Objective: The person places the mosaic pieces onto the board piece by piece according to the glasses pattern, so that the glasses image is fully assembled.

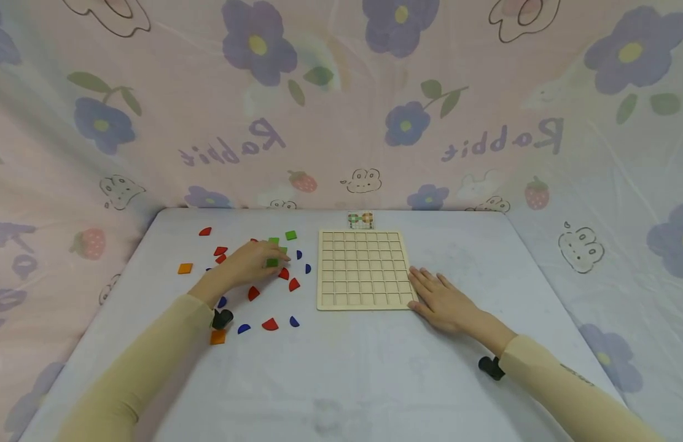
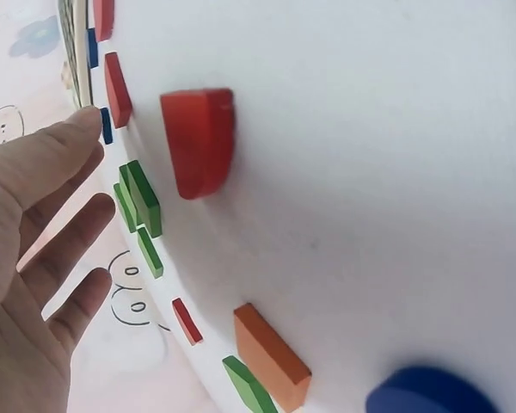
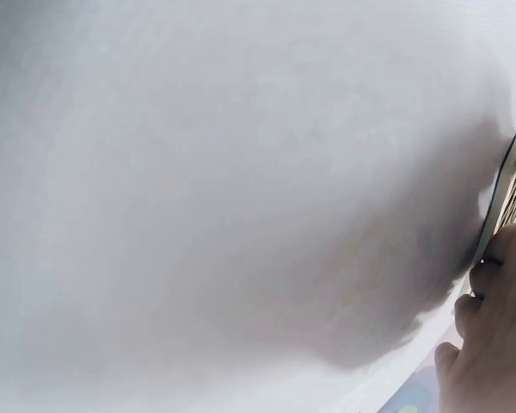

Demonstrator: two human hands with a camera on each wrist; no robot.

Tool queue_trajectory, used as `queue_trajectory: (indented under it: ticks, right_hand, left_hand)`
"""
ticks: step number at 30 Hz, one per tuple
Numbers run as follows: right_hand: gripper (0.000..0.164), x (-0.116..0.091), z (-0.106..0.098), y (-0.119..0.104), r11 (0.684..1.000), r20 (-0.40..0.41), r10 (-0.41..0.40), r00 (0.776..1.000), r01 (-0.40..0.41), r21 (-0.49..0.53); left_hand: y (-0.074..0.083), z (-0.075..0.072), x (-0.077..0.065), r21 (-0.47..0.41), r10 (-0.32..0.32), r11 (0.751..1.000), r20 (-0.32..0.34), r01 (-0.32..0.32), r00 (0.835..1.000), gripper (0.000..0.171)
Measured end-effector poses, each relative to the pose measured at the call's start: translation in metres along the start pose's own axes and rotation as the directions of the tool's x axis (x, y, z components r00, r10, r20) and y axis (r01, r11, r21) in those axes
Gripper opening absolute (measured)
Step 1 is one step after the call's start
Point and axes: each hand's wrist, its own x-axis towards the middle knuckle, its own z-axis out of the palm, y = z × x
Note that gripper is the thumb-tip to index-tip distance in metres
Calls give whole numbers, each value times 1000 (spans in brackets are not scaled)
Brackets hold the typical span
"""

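My left hand reaches over scattered flat pieces, its thumb and fingers apart and nothing between them. Green squares lie just past its fingertips, and one green square shows under the fingers in the head view. A red quarter-circle piece lies nearer the left wrist camera. On the other side, my right hand lies with straight fingers at the right edge of a wooden grid board. Its fingertips and thumb rest at the board's rim; the right wrist view shows only part of this hand.
Red pieces, blue half-circles and orange squares are spread over the table's left side. Behind the board lies a small pattern card. A printed cloth hangs along the back and sides of the white table.
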Motion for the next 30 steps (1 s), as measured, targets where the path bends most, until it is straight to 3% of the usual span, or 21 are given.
queue_trajectory:
  ticks: [6,13,30]
  right_hand:
    - [73,-1,-2,-3,1000,13,-3,1000,3,-19]
    - [71,-2,-3,-4,1000,7,-14,1000,14,-16]
    - [71,-2,-5,-6,1000,14,-14,1000,14,-15]
  left_hand:
    - [-3,1,0,-4,11,1000,41,-11,999,28]
    - [-4,3,0,25,45,999,38,-46,998,27]
    - [-5,8,1,-32,11,999,28,-10,1000,24]
